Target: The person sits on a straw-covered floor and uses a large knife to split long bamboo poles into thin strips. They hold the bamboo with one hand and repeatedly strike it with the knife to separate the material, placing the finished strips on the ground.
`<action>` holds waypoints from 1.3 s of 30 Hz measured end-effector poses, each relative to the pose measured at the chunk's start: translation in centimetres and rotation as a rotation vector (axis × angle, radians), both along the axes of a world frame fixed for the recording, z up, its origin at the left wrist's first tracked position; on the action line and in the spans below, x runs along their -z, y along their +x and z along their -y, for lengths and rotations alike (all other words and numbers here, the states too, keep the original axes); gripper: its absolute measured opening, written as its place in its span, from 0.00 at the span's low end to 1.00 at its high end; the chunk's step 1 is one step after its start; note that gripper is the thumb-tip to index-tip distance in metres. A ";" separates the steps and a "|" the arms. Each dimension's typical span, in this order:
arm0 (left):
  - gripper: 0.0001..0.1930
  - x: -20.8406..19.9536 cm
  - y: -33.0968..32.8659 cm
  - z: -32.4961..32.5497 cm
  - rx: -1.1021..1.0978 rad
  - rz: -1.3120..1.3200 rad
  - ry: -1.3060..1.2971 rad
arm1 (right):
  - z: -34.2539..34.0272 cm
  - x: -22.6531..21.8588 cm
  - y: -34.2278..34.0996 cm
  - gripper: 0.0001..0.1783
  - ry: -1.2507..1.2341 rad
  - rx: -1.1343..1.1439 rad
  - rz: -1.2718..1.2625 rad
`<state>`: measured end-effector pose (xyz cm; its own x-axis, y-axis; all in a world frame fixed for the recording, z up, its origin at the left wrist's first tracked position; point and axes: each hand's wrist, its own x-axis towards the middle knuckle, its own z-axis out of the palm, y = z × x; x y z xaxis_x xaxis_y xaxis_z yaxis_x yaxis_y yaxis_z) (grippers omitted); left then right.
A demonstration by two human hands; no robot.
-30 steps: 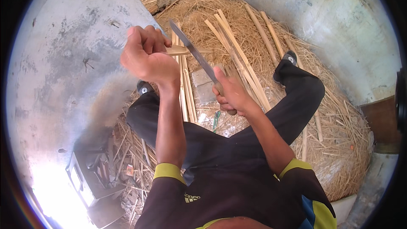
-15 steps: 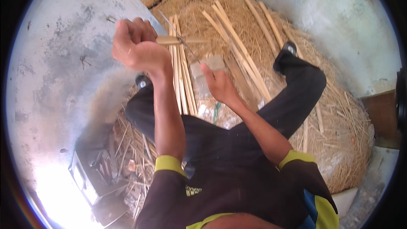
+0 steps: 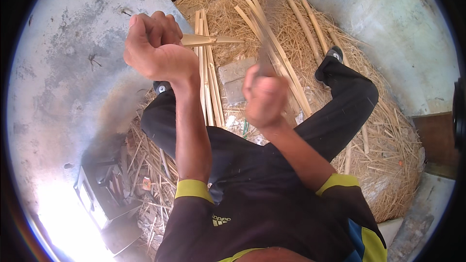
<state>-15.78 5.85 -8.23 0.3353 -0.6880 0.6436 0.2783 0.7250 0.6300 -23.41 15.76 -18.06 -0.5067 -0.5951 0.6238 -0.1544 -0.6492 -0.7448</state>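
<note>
A: What was held at the far left?

B: By the raised left hand [image 3: 158, 51], its fingers curled closed, 1 pale yellow, narrow strip of split bamboo [image 3: 199, 40] was gripped at its left end; its tapered free end was pointed right, above the straw-covered, tan floor [image 3: 230, 14].

A: How was its handling judged?

B: It was judged light and stiff, perhaps a little springy. Splitting along the grain was thought possible, and sharp edges were suspected. As a smooth face might be slippery, a firm hold at the broader left end was thought best.

A: And what was seen below?

B: A bundle of long, straight, pale strips [image 3: 209, 102] was laid there, with 2 grey, flat, rectangular slabs [image 3: 237, 71] just to its right.

A: Was anything held by the right hand [image 3: 267, 99]?

B: Yes, a dark metal knife [image 3: 265, 58] was enclosed in its fist, blurred and pointed upward, apart from the bamboo. The handle was hidden, so its shape could not be told.

A: And farther right?

B: More long, pale yellow split strips [image 3: 291, 75] were seen, then round, tan wooden poles [image 3: 301, 24].
</note>
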 end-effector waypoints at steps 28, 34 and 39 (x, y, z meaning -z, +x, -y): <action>0.20 1.2 3.6 -0.1 0.019 -0.077 0.044 | -2.0 14.9 -4.5 0.39 1.325 -0.119 -0.170; 0.20 1.3 4.7 -0.5 0.078 -0.108 0.108 | -2.4 7.8 -5.5 0.38 1.054 -0.203 0.116; 0.20 1.8 7.8 0.5 -0.011 -0.115 0.132 | -2.9 6.3 -5.1 0.34 0.940 -0.264 0.329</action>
<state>-7.96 5.31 -10.02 0.4094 -0.7602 0.5045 0.3466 0.6411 0.6847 -28.50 18.62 -24.36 -0.3510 -0.8879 -0.2975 0.2121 0.2340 -0.9488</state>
